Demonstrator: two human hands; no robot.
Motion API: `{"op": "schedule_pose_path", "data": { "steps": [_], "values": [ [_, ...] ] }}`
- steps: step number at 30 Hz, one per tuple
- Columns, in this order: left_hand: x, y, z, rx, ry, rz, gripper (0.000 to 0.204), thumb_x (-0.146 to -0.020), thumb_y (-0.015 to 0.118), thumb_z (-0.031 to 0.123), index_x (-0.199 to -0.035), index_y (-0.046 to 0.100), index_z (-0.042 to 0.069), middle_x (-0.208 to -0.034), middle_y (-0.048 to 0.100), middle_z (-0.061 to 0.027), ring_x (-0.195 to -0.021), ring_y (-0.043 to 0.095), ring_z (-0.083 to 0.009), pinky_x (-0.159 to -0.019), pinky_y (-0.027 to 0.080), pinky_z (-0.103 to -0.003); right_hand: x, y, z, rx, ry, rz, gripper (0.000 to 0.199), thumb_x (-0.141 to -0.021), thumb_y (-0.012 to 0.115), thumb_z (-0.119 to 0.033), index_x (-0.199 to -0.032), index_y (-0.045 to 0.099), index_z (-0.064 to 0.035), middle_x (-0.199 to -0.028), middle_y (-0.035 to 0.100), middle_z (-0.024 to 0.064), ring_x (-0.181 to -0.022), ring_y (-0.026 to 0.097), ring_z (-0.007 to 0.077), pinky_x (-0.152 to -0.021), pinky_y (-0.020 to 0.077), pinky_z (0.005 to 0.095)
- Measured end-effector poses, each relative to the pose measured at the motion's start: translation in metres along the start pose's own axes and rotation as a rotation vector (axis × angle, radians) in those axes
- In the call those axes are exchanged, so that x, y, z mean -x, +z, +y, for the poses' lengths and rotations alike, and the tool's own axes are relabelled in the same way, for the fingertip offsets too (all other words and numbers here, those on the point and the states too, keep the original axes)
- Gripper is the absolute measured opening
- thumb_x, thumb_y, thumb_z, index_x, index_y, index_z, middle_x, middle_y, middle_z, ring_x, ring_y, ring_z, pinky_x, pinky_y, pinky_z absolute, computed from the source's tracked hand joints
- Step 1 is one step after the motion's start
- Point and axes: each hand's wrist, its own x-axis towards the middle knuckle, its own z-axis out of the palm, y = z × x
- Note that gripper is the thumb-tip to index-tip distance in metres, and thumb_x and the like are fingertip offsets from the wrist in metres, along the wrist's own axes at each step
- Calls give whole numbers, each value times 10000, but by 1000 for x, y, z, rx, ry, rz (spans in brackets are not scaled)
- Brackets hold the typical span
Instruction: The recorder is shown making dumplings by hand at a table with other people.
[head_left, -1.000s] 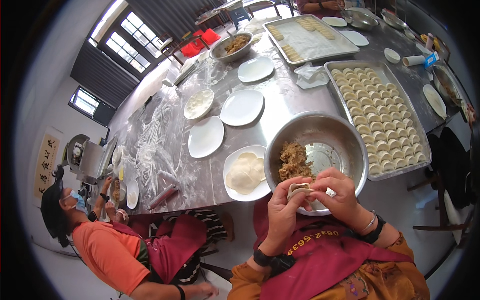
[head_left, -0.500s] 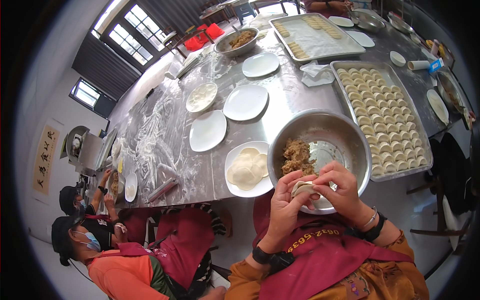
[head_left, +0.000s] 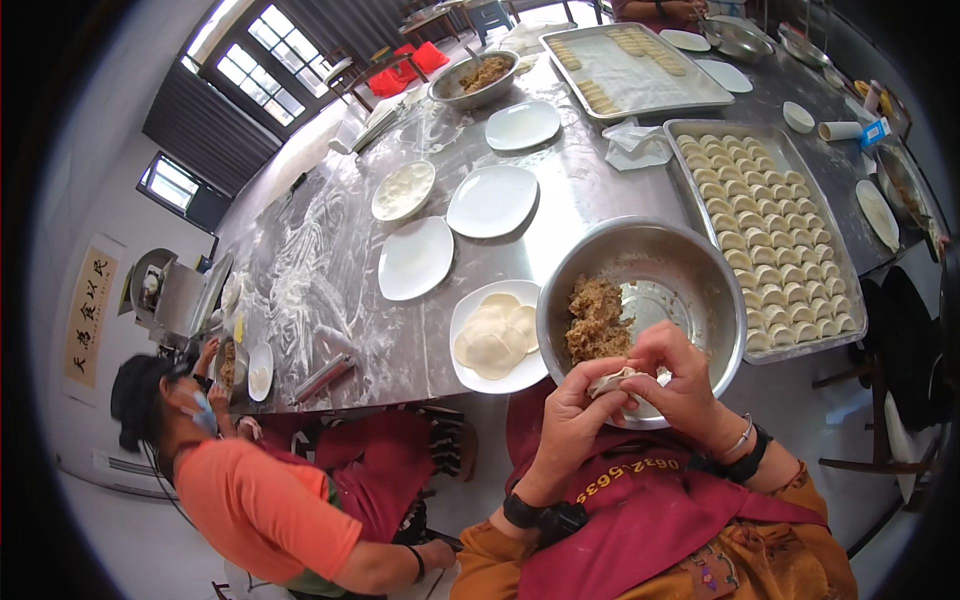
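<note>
A tall, narrow wall sign (head_left: 90, 317) hangs at the far left of the scene, cream-coloured with dark brush characters in a vertical column and a thin darker border. At the far right edge of the desk (head_left: 560, 200) sits a small blue-and-white carton (head_left: 874, 133), with a red-and-yellow packet (head_left: 868, 92) just beyond it; details are too small to tell.

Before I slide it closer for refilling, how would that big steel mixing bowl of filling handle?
The round steel bowl probably slides easily on the floured metal table. Its brown filling sits to one side, so it may tip that way.
</note>
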Motion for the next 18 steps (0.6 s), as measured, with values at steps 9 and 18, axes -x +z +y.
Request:
{"op": "schedule_pose_path", "data": {
  "steps": [9, 18],
  "values": [
    [-3, 1, -7, 181, 14, 89, 345, -886, 473, -3, -1229, 435, 1, -1106, 570, -149, -807, 605, -137, -626, 487, -220, 7, 2, 8, 16, -27, 24, 110, -714, 677, 25, -790, 603, -5, -826, 539, 83, -661, 550, 133, -551, 454, 232],
    [2, -4, -7, -76, 7, 14, 303, -885, 490, 4, -1188, 489, 5, -949, 610, -61, -787, 594, -96, -617, 459, -185, 4, -1, 8, 84, -100, -51, 109, -718, 680, -4, -773, 585, -5, -812, 528, 89, -611, 542, 165, -528, 441, 251]
  ]
}}
